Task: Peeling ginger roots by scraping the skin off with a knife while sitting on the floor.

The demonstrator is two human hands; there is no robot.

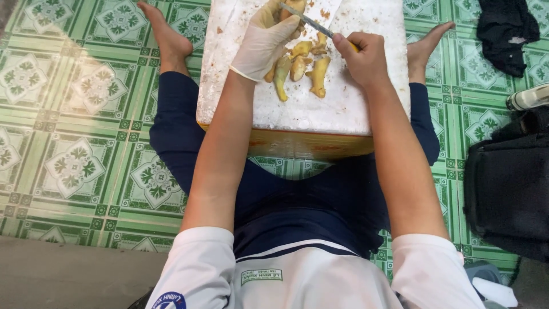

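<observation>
My left hand (264,41), in a thin white glove, grips a yellowish chicken foot (295,7) at the top edge of the view. My bare right hand (361,56) holds a small knife (306,20) whose blade points left toward that piece. Several more pale yellow chicken feet (300,68) lie between my hands on a white foam box (337,109) with a yellow-orange side, set on the floor between my legs.
Green patterned floor tiles (74,114) surround me. My bare feet (166,35) flank the box. A black bag (506,189) and a bottle (529,97) are at the right, and dark cloth (506,31) lies at the top right.
</observation>
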